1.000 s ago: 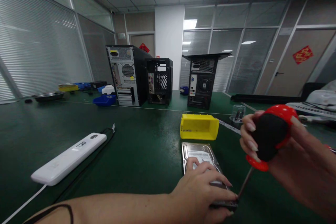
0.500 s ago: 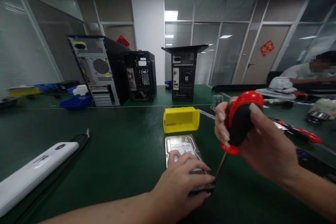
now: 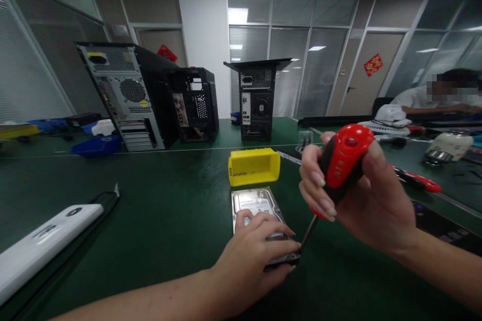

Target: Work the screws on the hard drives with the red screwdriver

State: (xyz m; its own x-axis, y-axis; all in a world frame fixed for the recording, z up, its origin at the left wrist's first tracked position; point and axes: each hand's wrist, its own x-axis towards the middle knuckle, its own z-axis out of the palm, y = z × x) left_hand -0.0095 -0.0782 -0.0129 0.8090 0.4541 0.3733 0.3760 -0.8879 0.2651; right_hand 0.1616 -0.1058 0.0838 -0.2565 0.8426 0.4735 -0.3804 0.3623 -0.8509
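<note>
While the left hand [image 3: 256,256] is pressing flat on the near end of a hard drive [image 3: 258,208], its fingers are spreading over the metal lid and pinning it to the green table [image 3: 169,210] rather than closing around it. That drive is lying flat, label up, just in front of a yellow bin [image 3: 254,166] whose open side is facing the person. At the drive's near right corner the thin shaft of a screwdriver [image 3: 344,163] is slanting down, and its tip seems to be meeting the corner right beside the left fingertips, though the contact point is too small and dark to be sure. Higher up, the right hand [image 3: 371,205] is wrapping tightly round the fat red-and-black handle, thumb over the top and fingers curling across the front.

Off to the left a white power strip [image 3: 41,243] is lying at an angle with a black cable [image 3: 103,198] looping by its far end. Further back three computer cases [image 3: 131,98] are standing with their rear panels showing, and a blue bin [image 3: 98,145] is sitting to their left. On the right side another red-handled tool [image 3: 416,179] is resting on the table, and beyond it a second person [image 3: 444,98] is sitting at the far end with a white cap [image 3: 391,115] lying close by.
</note>
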